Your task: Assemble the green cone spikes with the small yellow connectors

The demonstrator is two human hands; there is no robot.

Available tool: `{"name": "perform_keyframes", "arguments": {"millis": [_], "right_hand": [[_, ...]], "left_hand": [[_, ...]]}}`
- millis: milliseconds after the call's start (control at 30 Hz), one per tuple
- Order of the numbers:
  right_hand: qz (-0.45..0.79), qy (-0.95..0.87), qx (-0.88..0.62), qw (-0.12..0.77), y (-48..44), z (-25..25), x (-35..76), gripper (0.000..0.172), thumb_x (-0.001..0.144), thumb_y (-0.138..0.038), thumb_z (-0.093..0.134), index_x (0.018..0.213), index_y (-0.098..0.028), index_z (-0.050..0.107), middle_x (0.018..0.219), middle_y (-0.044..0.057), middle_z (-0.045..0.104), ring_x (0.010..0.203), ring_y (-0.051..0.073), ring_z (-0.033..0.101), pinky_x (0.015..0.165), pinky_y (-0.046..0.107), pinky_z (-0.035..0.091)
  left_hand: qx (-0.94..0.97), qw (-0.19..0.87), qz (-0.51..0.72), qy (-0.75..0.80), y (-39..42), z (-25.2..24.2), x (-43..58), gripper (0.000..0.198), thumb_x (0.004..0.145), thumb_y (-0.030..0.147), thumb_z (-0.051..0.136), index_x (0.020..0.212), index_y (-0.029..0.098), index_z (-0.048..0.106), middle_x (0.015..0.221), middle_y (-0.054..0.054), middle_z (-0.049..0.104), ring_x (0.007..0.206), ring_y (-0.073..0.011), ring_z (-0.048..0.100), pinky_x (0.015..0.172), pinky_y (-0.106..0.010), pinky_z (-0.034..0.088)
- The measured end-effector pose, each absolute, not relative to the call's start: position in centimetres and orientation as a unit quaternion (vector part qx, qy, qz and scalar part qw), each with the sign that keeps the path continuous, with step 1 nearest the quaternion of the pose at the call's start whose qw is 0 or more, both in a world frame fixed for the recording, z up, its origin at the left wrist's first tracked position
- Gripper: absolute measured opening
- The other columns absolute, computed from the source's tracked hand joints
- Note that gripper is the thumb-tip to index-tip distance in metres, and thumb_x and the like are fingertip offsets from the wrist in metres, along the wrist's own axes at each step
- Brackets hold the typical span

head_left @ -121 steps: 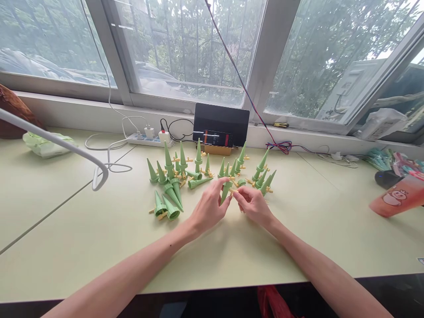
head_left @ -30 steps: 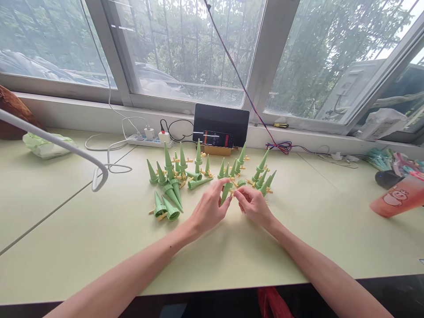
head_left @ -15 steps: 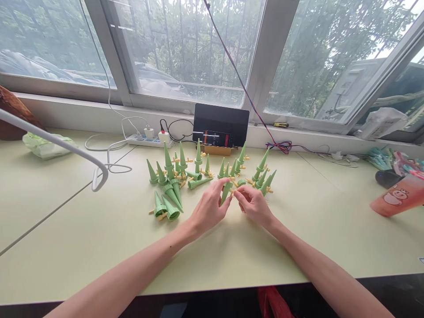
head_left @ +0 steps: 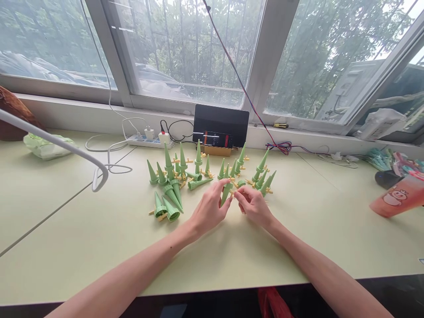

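Observation:
A green plastic spike [head_left: 226,193] is held in my left hand [head_left: 212,204], its pointed end downward between thumb and fingers. My right hand [head_left: 252,204] pinches a small yellow piece [head_left: 232,193] at the spike's right side. Several green spikes with yellow side pieces stand behind my hands, among them one tall spike [head_left: 198,158] and a group at the right [head_left: 260,165]. To the left, more spikes lie on their sides, including one with its open end toward me [head_left: 172,213].
At the back of the pale table [head_left: 109,247], a dark tablet [head_left: 221,121] leans by the window with a phone before it. A power strip [head_left: 145,141] with cables sits left of it. A red cup [head_left: 397,194] is at the far right; a white curved bar [head_left: 59,140] crosses the left.

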State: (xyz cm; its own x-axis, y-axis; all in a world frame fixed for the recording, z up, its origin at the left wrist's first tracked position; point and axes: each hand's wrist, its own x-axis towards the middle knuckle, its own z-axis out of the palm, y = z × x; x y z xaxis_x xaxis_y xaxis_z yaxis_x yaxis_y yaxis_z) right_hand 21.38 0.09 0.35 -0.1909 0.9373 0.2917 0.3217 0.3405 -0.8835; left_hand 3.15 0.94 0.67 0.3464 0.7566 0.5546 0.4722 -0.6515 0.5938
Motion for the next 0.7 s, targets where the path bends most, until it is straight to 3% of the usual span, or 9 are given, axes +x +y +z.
{"name": "perform_keyframes", "arguments": {"millis": [133,333,700], "right_hand": [[0.341,-0.690,-0.462,0.440,0.10,0.38,21.39,0.040,0.096,-0.056,0.051,0.079,-0.021,0.055,0.050,-0.005,0.048,0.045,0.013,0.046,0.049,0.027,0.039],[0.344,-0.689,-0.462,0.439,0.01,0.33,21.42,0.035,0.093,-0.056,0.057,0.096,-0.021,0.054,0.052,-0.007,0.048,0.045,0.013,0.045,0.046,0.026,0.036],[0.341,-0.686,-0.468,0.441,0.19,0.51,21.27,0.038,0.095,-0.056,0.053,0.079,-0.021,0.053,0.053,-0.005,0.045,0.046,0.013,0.043,0.047,0.027,0.034]], "left_hand": [[0.803,0.171,0.426,0.380,0.90,0.72,3.15,0.034,0.094,0.022,0.056,0.127,0.024,0.047,0.107,-0.005,0.063,0.057,-0.0083,0.052,0.056,-0.024,0.048],[0.801,0.173,0.430,0.379,0.82,0.83,3.23,0.032,0.095,0.022,0.055,0.126,0.024,0.048,0.110,-0.006,0.064,0.057,-0.0082,0.052,0.056,-0.024,0.048],[0.803,0.182,0.409,0.393,0.86,0.57,3.18,0.035,0.094,0.023,0.056,0.128,0.025,0.047,0.103,-0.003,0.062,0.060,-0.0101,0.051,0.058,-0.025,0.048]]}}
